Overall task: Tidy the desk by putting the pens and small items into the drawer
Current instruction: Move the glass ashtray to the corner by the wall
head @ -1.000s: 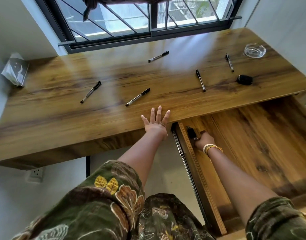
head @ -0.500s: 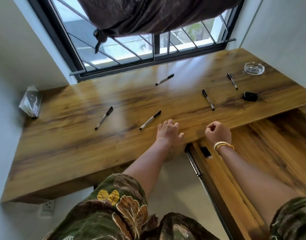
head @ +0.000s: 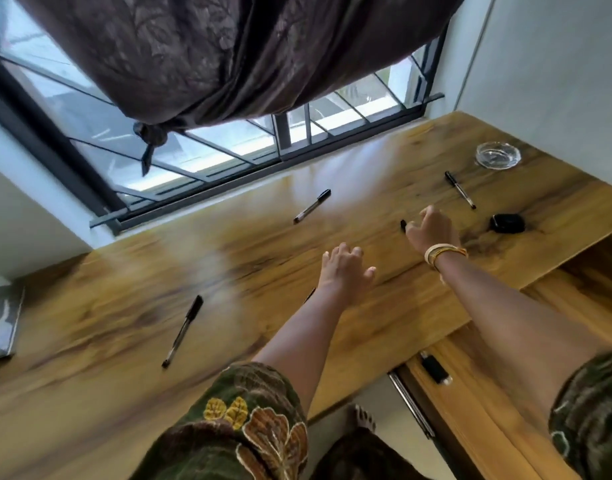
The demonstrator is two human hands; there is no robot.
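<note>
Hands above a glossy brown wooden desk (head: 131, 317): left hand (head: 346, 271), fingers loosely curled and empty, near a partly hidden pen; right hand (head: 432, 230), fingers spread, reaching over a black-capped pen (head: 403, 225). Small black rectangular item (head: 434, 370) lies in the open wooden drawer (head: 477, 424).
</note>
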